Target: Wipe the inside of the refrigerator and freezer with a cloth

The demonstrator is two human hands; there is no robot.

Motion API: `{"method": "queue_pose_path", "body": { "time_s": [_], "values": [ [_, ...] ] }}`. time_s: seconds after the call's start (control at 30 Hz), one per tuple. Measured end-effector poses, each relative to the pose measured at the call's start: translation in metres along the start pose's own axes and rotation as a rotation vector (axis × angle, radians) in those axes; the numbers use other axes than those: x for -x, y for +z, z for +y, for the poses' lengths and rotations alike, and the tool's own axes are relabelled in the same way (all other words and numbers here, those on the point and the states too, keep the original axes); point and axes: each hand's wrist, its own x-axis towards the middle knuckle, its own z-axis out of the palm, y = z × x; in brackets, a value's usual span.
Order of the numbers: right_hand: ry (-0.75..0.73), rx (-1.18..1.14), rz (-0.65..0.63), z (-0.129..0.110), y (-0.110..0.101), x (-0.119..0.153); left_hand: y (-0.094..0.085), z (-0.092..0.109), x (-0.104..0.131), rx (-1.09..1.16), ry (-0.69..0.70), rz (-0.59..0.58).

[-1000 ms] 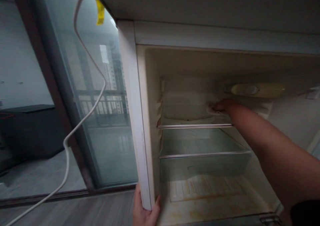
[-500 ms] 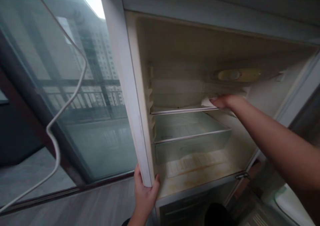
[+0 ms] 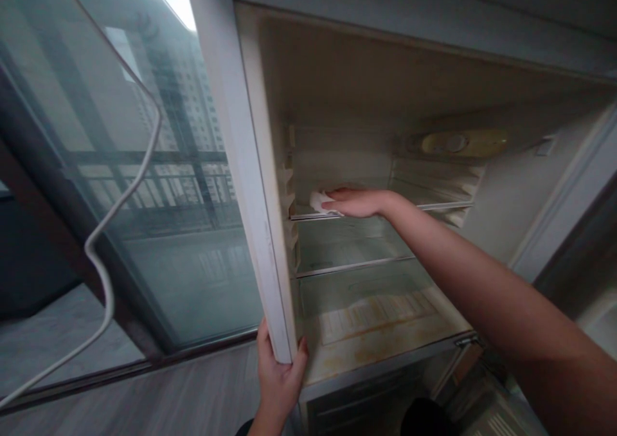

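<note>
An open refrigerator (image 3: 255, 185) fills the middle and right, with stained inner surfaces. My right hand (image 3: 354, 202) reaches inside and presses a white cloth or tissue (image 3: 321, 202) against the upper glass shelf (image 3: 308, 216), close to its left front corner. Part of the cloth is hidden under the fingers. Lower down, my left hand (image 3: 282, 372) grips the fridge's left front edge, thumb on the inner side and fingers round the outside. Beneath the upper shelf is a second glass shelf (image 3: 351, 265), above the brown-stained fridge floor (image 3: 366, 352).
A yellowish lamp and dial housing (image 3: 463, 143) sits on the inner right wall. Left of the fridge are a glass sliding door (image 3: 193, 281) and a hanging white cable (image 3: 99, 262). Below, the lower compartment (image 3: 357, 410) is dark.
My right hand has slid the cloth leftward along the upper shelf, from its right part to near the left front corner. My left hand keeps its hold on the fridge edge.
</note>
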Motion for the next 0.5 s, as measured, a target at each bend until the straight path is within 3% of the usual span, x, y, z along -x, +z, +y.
{"method": "queue_pose_path", "body": {
  "time_s": [0.1,0.2,0.33,0.43,0.5],
  "values": [
    [-0.05,-0.056,-0.033,-0.024,-0.001,-0.02,-0.001,-0.003,0.003,0.017,-0.023,-0.011],
    [-0.059,-0.118,-0.04,-0.032,-0.001,-0.04,-0.001,-0.006,0.005,0.05,-0.047,-0.019],
    [-0.149,-0.28,-0.124,-0.027,-0.005,-0.063,-0.001,-0.007,0.004,0.044,-0.03,-0.005],
    [-0.042,-0.328,-0.181,-0.014,-0.009,-0.075,-0.001,-0.007,0.004,0.029,-0.021,-0.007],
    [0.048,-0.269,-0.147,-0.005,-0.012,-0.082,-0.001,-0.008,0.005,0.021,-0.014,-0.01]
  ]
}}
